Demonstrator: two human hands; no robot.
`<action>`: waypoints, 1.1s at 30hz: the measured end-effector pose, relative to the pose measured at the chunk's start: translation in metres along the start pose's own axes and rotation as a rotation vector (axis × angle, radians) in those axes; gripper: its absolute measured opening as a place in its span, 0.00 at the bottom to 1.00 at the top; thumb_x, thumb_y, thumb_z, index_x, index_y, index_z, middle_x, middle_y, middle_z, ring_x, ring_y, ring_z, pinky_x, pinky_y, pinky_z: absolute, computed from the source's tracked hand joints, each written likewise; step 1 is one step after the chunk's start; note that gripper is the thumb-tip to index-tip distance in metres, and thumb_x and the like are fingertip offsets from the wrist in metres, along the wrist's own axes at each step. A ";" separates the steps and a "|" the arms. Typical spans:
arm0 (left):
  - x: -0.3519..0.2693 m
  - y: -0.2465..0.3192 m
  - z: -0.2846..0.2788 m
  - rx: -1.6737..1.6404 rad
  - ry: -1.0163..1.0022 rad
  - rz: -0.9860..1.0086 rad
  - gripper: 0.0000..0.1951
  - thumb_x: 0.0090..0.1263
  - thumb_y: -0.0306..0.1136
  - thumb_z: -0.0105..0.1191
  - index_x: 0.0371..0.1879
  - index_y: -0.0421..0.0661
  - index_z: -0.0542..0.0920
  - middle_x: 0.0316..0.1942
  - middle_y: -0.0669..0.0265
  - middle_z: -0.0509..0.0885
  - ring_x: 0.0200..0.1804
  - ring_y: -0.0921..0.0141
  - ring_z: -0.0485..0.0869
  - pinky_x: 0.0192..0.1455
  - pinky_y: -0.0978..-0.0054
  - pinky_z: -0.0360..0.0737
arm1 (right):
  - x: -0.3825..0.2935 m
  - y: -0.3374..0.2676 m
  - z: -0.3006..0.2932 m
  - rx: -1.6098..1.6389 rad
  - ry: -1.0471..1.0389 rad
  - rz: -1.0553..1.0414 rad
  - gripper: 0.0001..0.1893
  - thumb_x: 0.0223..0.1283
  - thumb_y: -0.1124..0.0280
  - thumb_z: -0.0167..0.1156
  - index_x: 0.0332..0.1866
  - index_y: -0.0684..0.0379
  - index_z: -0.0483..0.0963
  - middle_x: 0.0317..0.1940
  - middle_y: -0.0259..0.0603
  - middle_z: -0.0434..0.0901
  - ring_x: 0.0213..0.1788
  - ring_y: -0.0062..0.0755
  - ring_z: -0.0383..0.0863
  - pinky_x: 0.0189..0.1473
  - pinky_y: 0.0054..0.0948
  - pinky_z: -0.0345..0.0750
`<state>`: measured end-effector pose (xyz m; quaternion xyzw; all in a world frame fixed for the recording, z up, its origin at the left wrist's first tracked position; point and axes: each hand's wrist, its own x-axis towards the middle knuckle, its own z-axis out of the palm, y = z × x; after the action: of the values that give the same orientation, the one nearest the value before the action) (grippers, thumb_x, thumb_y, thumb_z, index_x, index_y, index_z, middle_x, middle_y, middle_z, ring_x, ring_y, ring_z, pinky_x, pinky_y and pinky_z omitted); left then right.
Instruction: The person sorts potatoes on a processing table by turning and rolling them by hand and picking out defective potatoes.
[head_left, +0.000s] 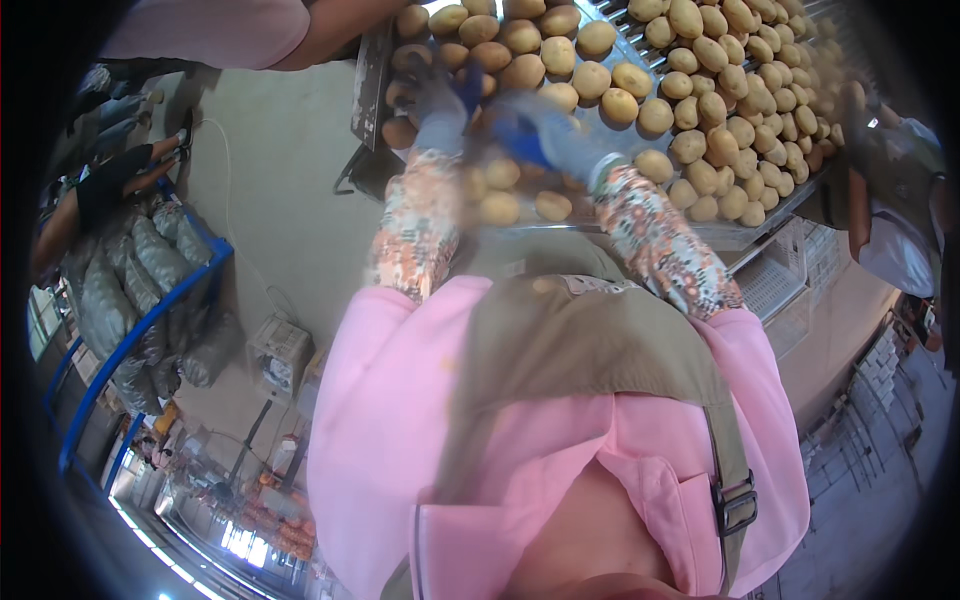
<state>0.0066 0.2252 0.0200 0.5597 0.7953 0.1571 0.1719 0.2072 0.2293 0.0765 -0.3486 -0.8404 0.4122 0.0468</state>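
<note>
Many potatoes (592, 79) lie on a metal sorting table (630, 135), spread out in front of me and piled more densely towards the right. My left hand (442, 94), in a grey and blue work glove, reaches over the darker potatoes at the table's left end; its fingers are blurred. Close beside it, my right hand (532, 131), in the same kind of glove, is blurred by motion above the potatoes. Whether either hand grips a potato cannot be told. Patterned sleeve covers run up both forearms.
A co-worker's arm (322, 30) reaches in at the upper left. Another person (900, 202) stands at the table's right end. Filled mesh sacks (157, 255) rest on a blue metal cart (142, 326) at left. A plastic crate (277, 356) is on the floor; another crate (769, 281) sits below the table.
</note>
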 end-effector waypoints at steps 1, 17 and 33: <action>-0.008 0.013 0.005 0.136 -0.182 -0.007 0.46 0.71 0.61 0.54 0.83 0.58 0.50 0.84 0.48 0.44 0.80 0.33 0.50 0.79 0.36 0.51 | -0.014 0.017 -0.014 -0.050 0.455 -0.144 0.20 0.73 0.61 0.52 0.66 0.46 0.76 0.65 0.47 0.78 0.67 0.55 0.74 0.67 0.47 0.72; -0.188 -0.022 0.001 0.196 -0.233 0.144 0.32 0.73 0.60 0.53 0.77 0.73 0.67 0.84 0.53 0.52 0.83 0.43 0.47 0.76 0.29 0.51 | -0.105 0.004 0.046 0.416 -0.144 0.135 0.21 0.76 0.67 0.55 0.70 0.61 0.72 0.71 0.48 0.71 0.74 0.40 0.68 0.74 0.38 0.68; -0.131 -0.051 -0.028 -0.152 0.090 0.165 0.35 0.75 0.50 0.56 0.76 0.44 0.66 0.74 0.34 0.65 0.75 0.39 0.63 0.77 0.47 0.60 | -0.169 0.027 0.087 -0.253 0.372 0.343 0.24 0.70 0.53 0.57 0.63 0.57 0.77 0.62 0.68 0.76 0.58 0.59 0.82 0.70 0.46 0.71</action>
<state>-0.0073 0.0837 0.0352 0.6010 0.7392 0.2556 0.1648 0.3169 0.0775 0.0348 -0.5584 -0.7910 0.2347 0.0861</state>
